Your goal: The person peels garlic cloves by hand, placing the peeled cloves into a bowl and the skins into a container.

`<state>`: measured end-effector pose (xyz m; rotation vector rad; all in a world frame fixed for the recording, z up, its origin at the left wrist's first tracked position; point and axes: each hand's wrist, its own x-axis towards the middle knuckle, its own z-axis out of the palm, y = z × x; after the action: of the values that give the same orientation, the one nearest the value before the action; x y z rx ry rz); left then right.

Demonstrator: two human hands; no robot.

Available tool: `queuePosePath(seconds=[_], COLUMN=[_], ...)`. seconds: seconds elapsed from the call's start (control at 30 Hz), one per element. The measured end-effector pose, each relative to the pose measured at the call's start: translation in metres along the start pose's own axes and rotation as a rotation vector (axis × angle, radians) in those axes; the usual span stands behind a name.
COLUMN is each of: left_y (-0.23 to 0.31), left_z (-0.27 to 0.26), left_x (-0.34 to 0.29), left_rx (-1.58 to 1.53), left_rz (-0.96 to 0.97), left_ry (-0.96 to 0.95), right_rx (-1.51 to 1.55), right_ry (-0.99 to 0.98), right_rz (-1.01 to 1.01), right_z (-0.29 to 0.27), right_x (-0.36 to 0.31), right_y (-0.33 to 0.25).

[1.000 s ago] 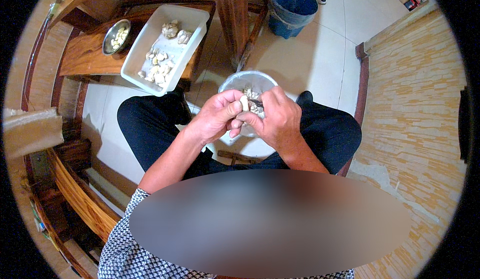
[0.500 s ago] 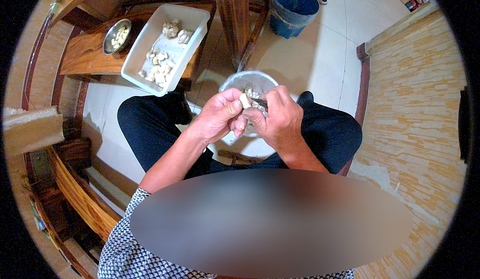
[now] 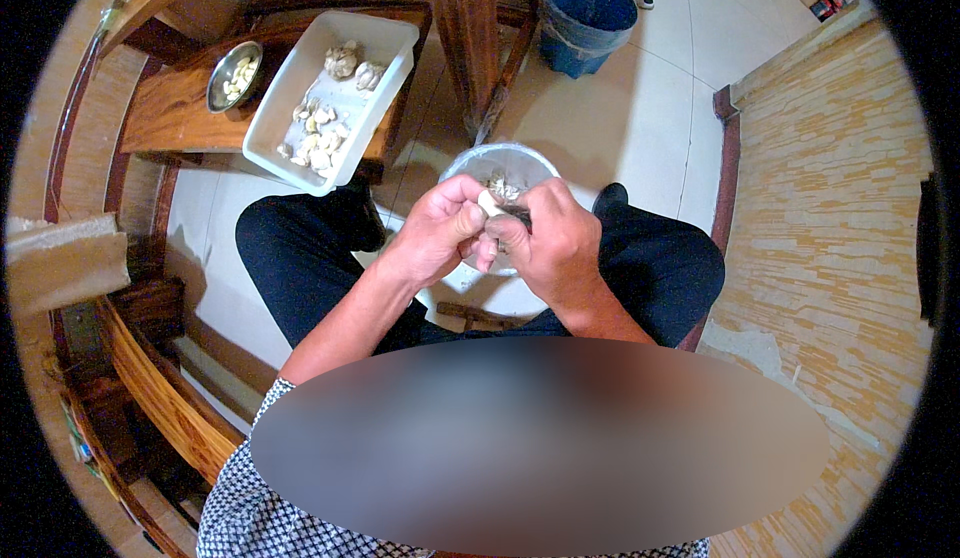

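Both hands meet above a pale bucket (image 3: 458, 165) between my knees. My left hand (image 3: 435, 230) is closed, with a garlic clove (image 3: 488, 202) pinched between thumb and forefinger. My right hand (image 3: 558, 236) is closed against the clove's near right side, round a small dark blade-like tool (image 3: 517, 214); most of it is hidden by the fingers. Papery garlic skins (image 3: 504, 188) lie inside the bucket. To the left, a white plastic tub (image 3: 268, 123) contains two whole garlic bulbs (image 3: 342, 59) and several loose cloves (image 3: 322, 146).
A metal bowl (image 3: 216, 91) of peeled cloves sits beside the tub on a wooden bench (image 3: 160, 123). A blue waste bin (image 3: 575, 43) stands on the tiled floor ahead. The patterned wall (image 3: 820, 208) runs along my right; a wooden rail (image 3: 170, 388) is at lower left.
My right hand has shifted slightly left and turned against the clove. The dark tool now shows lower, nearer the right thumb. My left hand has stayed almost still.
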<state>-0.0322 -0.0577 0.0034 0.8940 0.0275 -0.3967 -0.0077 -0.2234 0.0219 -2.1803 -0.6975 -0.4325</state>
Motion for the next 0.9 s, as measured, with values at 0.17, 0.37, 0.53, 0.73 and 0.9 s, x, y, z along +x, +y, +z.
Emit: queuePosePath(seconds=[0.17,0.37,0.53,0.73,0.9], left_y=[0.0024,0.0008,-0.0002,0.0032,0.0028], left_z=[-0.0013,-0.0043,-0.0053,-0.0005,-0.0014], left_x=[0.0004,0.0007,0.0004,-0.0007,-0.0009], left_rx=[0.056,0.05,0.046,0.038,0.018], left_rz=[0.012,0.002,-0.003,-0.014,-0.017], left_ry=[-0.011,-0.022,-0.038,-0.038,-0.081], right_rx=[-0.011,-0.067,-0.087,-0.158,-0.085], right_ry=[-0.037,-0.083,-0.07,-0.095,-0.06], right_rz=[0.005,-0.018,-0.054,-0.104,-0.05], right_z=[-0.0022,-0.0024,-0.0037,-0.0089,-0.0088], right_x=[0.0022,0.0015,0.0015,0.0018,0.0029], right_y=[-0.0011,-0.0016,-0.0014,-0.0012,0.0002])
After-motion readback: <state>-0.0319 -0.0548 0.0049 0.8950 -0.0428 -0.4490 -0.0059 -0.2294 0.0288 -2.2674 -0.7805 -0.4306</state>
